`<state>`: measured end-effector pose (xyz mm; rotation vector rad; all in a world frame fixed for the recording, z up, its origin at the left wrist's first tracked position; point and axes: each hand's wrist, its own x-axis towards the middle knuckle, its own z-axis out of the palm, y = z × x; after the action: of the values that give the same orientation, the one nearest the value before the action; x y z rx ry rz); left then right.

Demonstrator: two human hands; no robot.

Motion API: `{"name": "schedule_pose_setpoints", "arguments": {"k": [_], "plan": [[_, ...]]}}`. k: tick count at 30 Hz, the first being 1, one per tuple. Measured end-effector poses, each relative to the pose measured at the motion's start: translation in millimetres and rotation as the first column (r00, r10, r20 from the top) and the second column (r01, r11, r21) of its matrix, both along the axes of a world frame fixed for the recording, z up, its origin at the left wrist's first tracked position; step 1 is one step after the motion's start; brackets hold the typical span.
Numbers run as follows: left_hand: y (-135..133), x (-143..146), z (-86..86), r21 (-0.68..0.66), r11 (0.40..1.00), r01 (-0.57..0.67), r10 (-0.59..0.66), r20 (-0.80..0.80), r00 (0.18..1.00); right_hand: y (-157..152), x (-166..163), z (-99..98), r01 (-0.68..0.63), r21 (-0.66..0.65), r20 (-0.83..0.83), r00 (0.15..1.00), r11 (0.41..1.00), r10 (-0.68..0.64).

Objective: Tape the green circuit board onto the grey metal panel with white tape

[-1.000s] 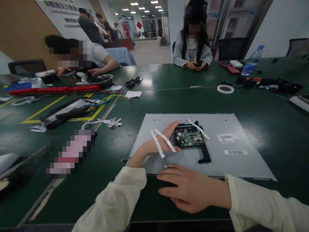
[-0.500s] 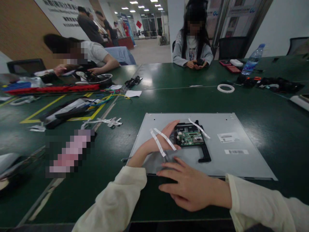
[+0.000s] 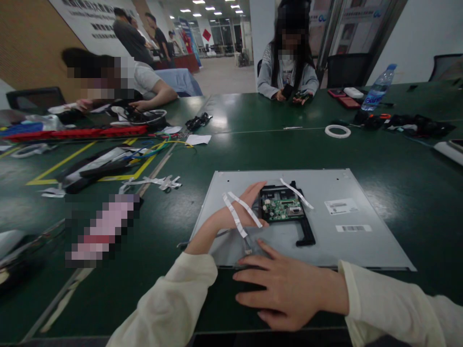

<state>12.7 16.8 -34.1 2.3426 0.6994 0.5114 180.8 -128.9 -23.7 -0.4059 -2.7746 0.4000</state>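
A grey metal panel (image 3: 334,246) lies flat before me, with two paper labels at its right. On it is a black bracket (image 3: 307,233) framing a green circuit board (image 3: 284,209). My left hand (image 3: 243,207) is curled against the bracket's left side, fingertips at its upper corner and thumb by the lower one. Two white strips (image 3: 237,216) cross in front of that hand; another white strip (image 3: 297,193) lies over the bracket's right part. My right hand (image 3: 285,286), fingers spread and holding nothing, hovers by the panel's front edge, near a small cable connector (image 3: 248,248).
Left of the panel are white tape scraps (image 3: 166,182), a pixelated pink object (image 3: 104,226) and a black pouch (image 3: 96,168). Farther off are a white ring (image 3: 337,131) and a water bottle (image 3: 379,89). Two people sit across the green table (image 3: 253,152).
My right hand has shifted slightly toward me and its fingers have spread, so the cable connector now shows. My left hand stays at the bracket. The person opposite has moved their hands apart.
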Motion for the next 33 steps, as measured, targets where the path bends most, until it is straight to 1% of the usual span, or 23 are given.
{"name": "schedule_pose_setpoints", "arguments": {"k": [4, 13, 17, 20, 24, 33], "plan": [[2.9, -2.7, -2.1, -0.003, 1.000, 0.011, -0.011, -0.032, 0.999, 0.3, 0.1, -1.0, -0.002, -0.007, 0.003, 1.000, 1.000, 0.002], [4.3, -2.7, -8.1, -0.066, 0.997, 0.027, -0.028, -0.014, 1.000, 1.0, 0.1, 1.2, -0.007, -0.006, 0.011, 1.000, 1.000, 0.007], [5.2, -2.1, -7.7, -0.028, 0.998, 0.051, -0.051, -0.020, 0.998, 0.8, -0.2, 0.8, 0.002, 0.005, 0.015, 1.000, 1.000, -0.002], [3.6, -1.3, -6.1, 0.010, 0.999, 0.046, -0.046, -0.036, 0.998, 0.7, -1.1, 0.8, -0.011, 0.015, 0.007, 1.000, 1.000, 0.011], [-0.6, 1.5, -1.8, 0.014, 1.000, 0.015, -0.014, -0.062, 0.998, 0.7, -1.6, 0.3, -0.023, 0.030, 0.012, 1.000, 0.999, 0.022], [-5.5, 4.6, 4.1, 0.030, 1.000, 0.008, -0.005, -0.117, 0.993, 1.3, -0.9, -1.7, -0.023, 0.039, 0.003, 1.000, 0.999, 0.023]]}}
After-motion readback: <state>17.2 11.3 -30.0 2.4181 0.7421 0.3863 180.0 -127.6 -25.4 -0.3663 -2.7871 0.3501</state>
